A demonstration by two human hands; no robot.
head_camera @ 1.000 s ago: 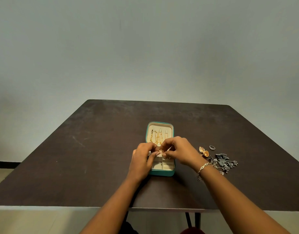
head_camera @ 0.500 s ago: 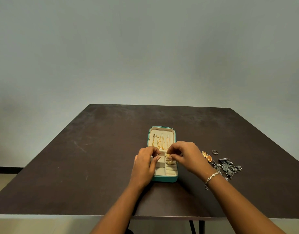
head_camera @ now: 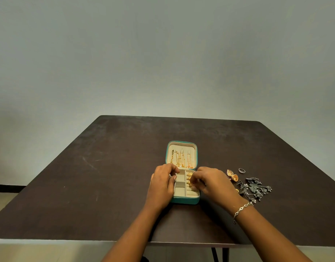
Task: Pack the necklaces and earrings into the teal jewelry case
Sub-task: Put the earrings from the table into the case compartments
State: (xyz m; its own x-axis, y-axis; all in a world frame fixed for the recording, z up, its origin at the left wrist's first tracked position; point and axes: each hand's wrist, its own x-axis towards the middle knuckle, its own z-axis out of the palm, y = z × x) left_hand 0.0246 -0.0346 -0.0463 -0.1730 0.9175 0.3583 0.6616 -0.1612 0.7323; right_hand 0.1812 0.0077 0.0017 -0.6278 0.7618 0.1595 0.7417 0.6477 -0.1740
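Observation:
The teal jewelry case (head_camera: 185, 201) lies open on the dark table, cream-lined inside. Several gold necklaces (head_camera: 181, 159) hang in its lid. My left hand (head_camera: 162, 186) grips the left edge of the case's base, fingers curled over the rim. My right hand (head_camera: 213, 183) reaches in from the right and pinches a gold earring (head_camera: 190, 183) at the ring-roll slots, beside other gold pieces (head_camera: 189, 175) in the same column. The left compartments look bare.
To the right of the case lie a gold jhumka earring (head_camera: 231, 175), a silver ring (head_camera: 241, 170) and a heap of dark silver jewelry (head_camera: 256, 189). The table's near edge (head_camera: 87, 241) runs below my forearms. A bracelet (head_camera: 242, 209) circles my right wrist.
Both hands came down from above the case's middle. The gold piece held between them now sits at the right column, under my right fingers. My left hand settled on the case's left rim.

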